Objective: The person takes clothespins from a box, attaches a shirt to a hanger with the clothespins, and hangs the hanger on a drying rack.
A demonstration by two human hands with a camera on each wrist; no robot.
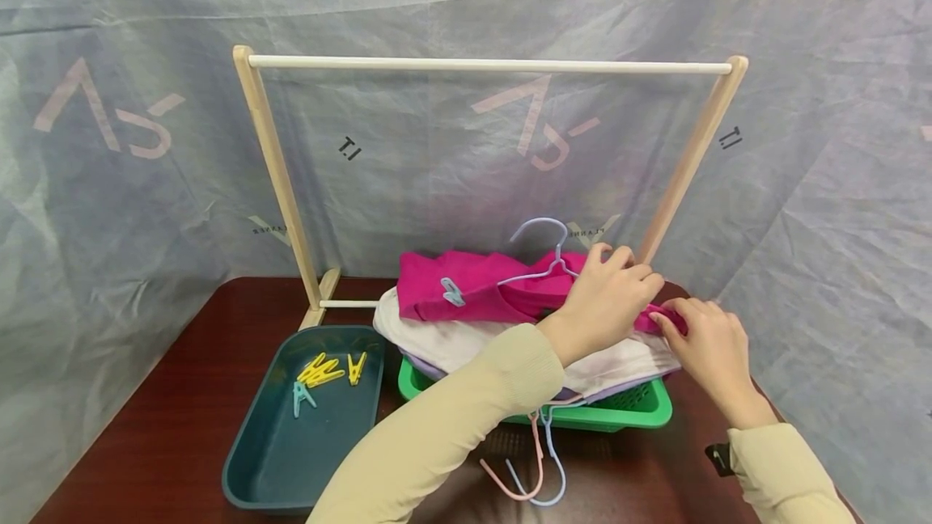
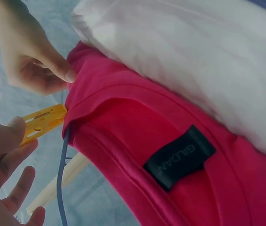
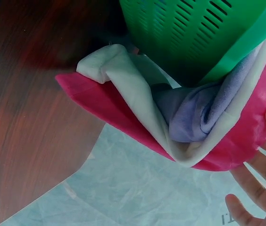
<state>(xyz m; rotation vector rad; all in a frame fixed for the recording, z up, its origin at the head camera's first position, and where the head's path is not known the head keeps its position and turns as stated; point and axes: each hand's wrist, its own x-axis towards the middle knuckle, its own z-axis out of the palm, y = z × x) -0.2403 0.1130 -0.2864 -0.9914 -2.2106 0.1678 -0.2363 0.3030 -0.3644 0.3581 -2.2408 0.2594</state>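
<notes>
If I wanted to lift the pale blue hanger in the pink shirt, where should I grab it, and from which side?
I'd pinch the pale blue hanger by its narrow neck, just below the hook, probably from above. The hook rises past the far edge of the pink shirt, uncovered by cloth, while the shoulders slope down toward the collar.

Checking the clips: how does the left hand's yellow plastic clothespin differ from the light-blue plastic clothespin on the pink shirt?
The left hand pinches the yellow clothespin; no hand touches the light-blue clothespin. The yellow one is at one side of the collar, the blue one at the other. Both look plastic.
</notes>
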